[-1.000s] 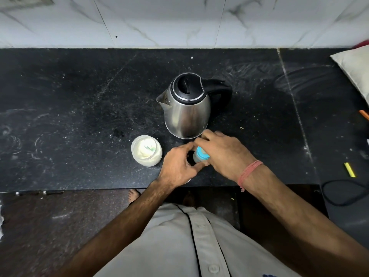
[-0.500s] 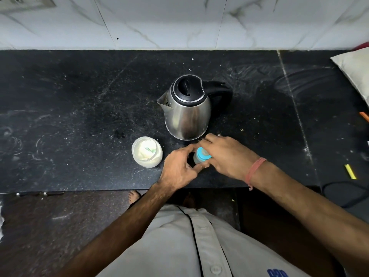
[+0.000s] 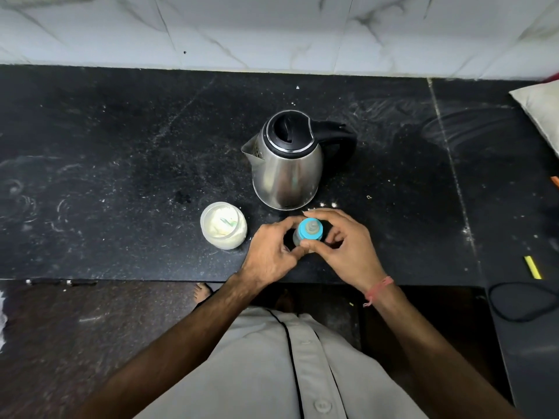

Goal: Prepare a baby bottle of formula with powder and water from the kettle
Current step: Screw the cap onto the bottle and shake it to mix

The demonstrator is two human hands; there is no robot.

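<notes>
A small baby bottle [image 3: 310, 230] with a blue screw cap and clear teat stands upright on the black counter [image 3: 121, 164], just in front of the steel kettle [image 3: 287, 167]. My left hand [image 3: 272, 252] grips the bottle's body from the left. My right hand [image 3: 344, 243] curls its thumb and fingers around the blue cap from the right. An open white jar of formula powder [image 3: 223, 225] with a scoop inside stands to the left of my hands. The kettle's lid is shut, its spout points left and its black handle points right.
The counter's front edge [image 3: 151, 280] runs just below my hands. A pale cushion [image 3: 541, 110] lies at the far right. A yellow strip [image 3: 532, 267] and a black cable loop [image 3: 520, 300] lie at the right front. The white marble wall [image 3: 272, 31] closes the back.
My right hand has rotated around the cap, so its fingers have drawn back and the blue cap and teat now show from above. The left hand keeps its grip.
</notes>
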